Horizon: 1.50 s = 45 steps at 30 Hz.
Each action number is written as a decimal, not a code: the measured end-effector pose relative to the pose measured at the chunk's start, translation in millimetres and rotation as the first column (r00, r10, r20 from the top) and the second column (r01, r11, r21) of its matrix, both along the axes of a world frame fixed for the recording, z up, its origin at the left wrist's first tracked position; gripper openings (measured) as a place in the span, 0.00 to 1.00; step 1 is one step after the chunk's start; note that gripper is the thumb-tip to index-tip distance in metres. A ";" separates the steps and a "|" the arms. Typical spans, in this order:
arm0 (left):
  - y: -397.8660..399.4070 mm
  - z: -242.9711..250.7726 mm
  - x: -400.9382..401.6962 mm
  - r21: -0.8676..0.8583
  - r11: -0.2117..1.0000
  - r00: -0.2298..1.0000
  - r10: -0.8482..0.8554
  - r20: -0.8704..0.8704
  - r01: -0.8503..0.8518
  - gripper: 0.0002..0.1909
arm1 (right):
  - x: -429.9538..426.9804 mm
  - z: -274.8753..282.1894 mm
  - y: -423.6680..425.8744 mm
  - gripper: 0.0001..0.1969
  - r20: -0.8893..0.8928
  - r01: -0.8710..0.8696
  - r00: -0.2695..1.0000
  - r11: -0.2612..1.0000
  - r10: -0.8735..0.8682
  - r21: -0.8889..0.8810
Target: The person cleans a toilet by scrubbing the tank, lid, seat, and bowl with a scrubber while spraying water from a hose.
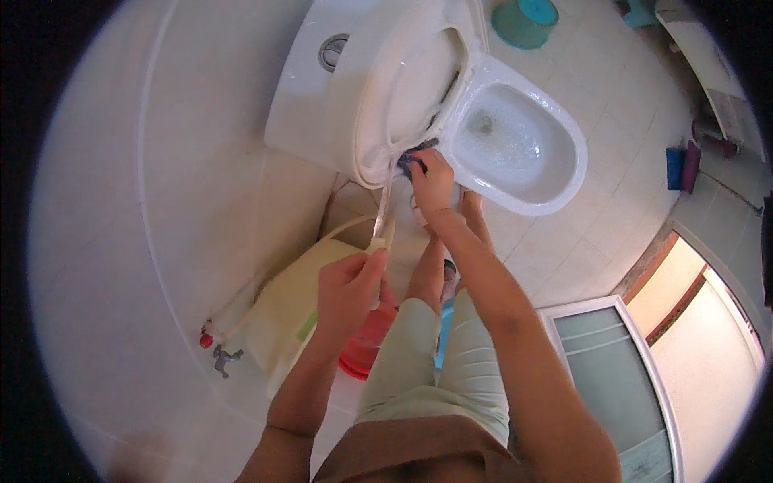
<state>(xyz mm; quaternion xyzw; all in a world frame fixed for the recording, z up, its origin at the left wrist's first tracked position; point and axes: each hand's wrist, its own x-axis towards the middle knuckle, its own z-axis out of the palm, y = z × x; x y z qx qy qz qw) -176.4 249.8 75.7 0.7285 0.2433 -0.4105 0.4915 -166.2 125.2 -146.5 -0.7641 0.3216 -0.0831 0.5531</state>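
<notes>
My left hand (353, 290) is closed around a pale hose nozzle (378, 243). A stream of water (383, 208) runs from it to the hinge end of a white toilet. My right hand (433, 181) presses a dark scrubbing cloth or pad (416, 158) against the rim beside the hinge. The toilet seat and lid (423, 90) are raised against the tank. Water with a dark patch lies in the toilet bowl (513, 145), whose rim is wet and shiny.
A teal bucket (524, 27) stands beyond the toilet. A red basin (365, 347) and a large pale yellow container (290, 290) are at the left by my legs. A metal tap (226, 360) juts from the wall. A framed glass door (616, 362) stands at the right.
</notes>
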 end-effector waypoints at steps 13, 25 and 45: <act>3.1 -6.6 -0.2 0.028 0.996 0.997 -0.082 -0.012 0.082 0.21 | 8.2 24.9 19.2 0.07 0.153 0.045 0.987 0.998 -0.039 -0.038; -1.8 -44.8 7.2 0.097 0.977 0.981 -0.183 -0.072 0.189 0.20 | 15.1 -36.6 -27.9 0.12 -0.161 0.304 0.950 0.905 -0.266 0.298; -10.7 -74.8 5.7 0.017 0.985 0.966 -0.163 -0.202 0.170 0.17 | 5.5 -83.7 -42.4 0.14 -0.264 -0.807 0.512 0.352 0.818 -0.475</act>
